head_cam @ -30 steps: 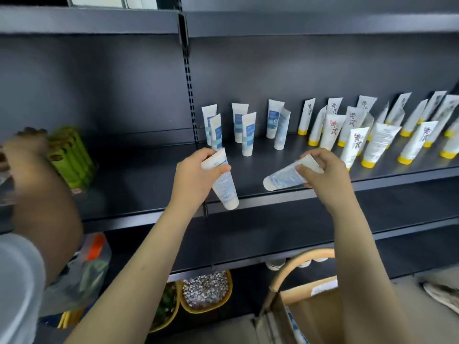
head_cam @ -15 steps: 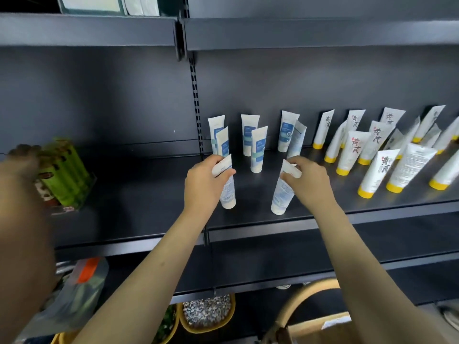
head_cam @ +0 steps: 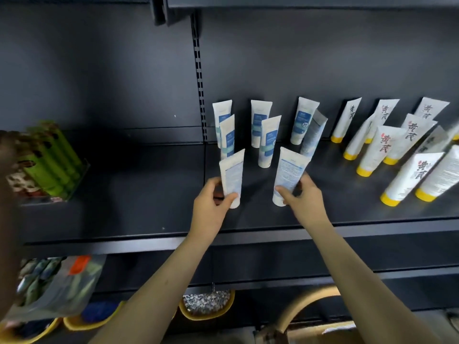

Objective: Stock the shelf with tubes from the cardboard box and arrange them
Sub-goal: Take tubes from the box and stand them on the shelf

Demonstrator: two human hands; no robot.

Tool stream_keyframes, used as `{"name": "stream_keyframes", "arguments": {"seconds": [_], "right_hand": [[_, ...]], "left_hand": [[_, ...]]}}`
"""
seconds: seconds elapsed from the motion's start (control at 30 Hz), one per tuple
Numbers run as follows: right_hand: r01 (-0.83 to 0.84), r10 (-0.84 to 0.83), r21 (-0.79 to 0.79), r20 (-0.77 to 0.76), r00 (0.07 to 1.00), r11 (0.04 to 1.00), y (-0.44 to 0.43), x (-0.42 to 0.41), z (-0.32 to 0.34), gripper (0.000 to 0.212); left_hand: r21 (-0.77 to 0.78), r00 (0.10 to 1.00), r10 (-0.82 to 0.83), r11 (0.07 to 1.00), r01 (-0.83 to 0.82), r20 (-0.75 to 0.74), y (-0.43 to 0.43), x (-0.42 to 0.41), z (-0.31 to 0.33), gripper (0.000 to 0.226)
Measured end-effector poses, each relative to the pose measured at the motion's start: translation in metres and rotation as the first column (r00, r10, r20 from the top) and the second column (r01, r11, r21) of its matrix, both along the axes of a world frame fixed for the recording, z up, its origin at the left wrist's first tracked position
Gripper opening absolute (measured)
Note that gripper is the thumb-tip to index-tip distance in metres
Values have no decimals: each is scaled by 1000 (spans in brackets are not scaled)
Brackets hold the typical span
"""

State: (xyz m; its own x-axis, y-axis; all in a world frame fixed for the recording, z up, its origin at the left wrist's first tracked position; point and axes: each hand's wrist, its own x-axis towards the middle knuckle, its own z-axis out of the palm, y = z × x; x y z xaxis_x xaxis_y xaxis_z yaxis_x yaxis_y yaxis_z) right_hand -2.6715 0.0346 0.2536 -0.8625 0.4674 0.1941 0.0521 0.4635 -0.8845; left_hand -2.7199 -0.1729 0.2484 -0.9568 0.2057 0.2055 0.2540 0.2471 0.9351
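Both hands are up on the shelf (head_cam: 149,194) right now, each one on a white tube. The left hand (head_cam: 213,202) has its fingers curled round the lower part of the left tube (head_cam: 232,175), thumb across the front just above the cap, fingers wrapped behind. That tube stands cap-down on the shelf, close to upright.

Over to the right hand (head_cam: 306,197): the thumb is on the front of the right tube (head_cam: 289,170) low down and the fingers are tucked behind, so it's a pinch near the cap. This one is cap-down on the shelf too, with its flat top leaning off to the right. The two tubes stand side by side with a gap between them, at the front of the group.

Right behind them stand the blue-labelled tubes (head_cam: 269,140), six in staggered pairs running back to the rear panel, the rightmost one tilted. Further right is a cluster of yellow-capped tubes (head_cam: 372,150) with red and black lettering, most of them leaning.

Far left on the same shelf is a green pack (head_cam: 53,157), with another person's hand (head_cam: 7,147) at it; that hand is blurred and I can't tell its grip. Down at the bottom edge a corner of the cardboard box (head_cam: 305,336) shows, below a curved tan handle (head_cam: 301,305).
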Motion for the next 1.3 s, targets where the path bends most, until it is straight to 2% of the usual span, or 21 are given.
{"name": "stream_keyframes", "arguments": {"seconds": [0.1, 0.23, 0.5, 0.73, 0.83, 0.93, 1.03, 1.1, 1.3], "right_hand": [[-15, 16, 13, -40, 999, 1000, -3, -17, -2, 43], [-14, 12, -30, -67, 998, 999, -2, -40, -5, 42], [6, -7, -7, -108, 994, 1000, 3, -60, -20, 45], [22, -15, 99, -71, 997, 995, 3, -66, -19, 56], [-40, 35, 150, 33, 999, 988, 6, -54, -10, 60], [-100, 73, 181, 149, 986, 978, 10, -30, 4, 70], [-189, 105, 249, 316, 943, 950, 11, -4, 27, 85], [-244, 111, 280, 417, 902, 928, 4, 17, 47, 89], [-331, 67, 393, 553, 830, 858, -21, 89, 92, 84]], "left_hand": [[-47, 998, -44, 998, 46, 41, -3, -11, -3, 34], [-133, 997, -71, 989, 70, 1, -4, -18, -9, 32], [-187, 995, 89, 978, -95, -41, 9, -32, -13, 43], [-182, 992, 121, 976, -123, -26, 15, -37, -10, 43], [-191, 995, 95, 977, -90, 17, 11, -33, -6, 40], [-316, 999, 11, 949, 6, 53, -5, -25, 1, 44], [-481, 989, -81, 867, 133, 126, -27, -12, 9, 58], [-573, 978, -157, 793, 207, 135, -42, 1, 18, 60], [-596, 903, -422, 706, 382, 78, -62, 47, 55, 60]]}}
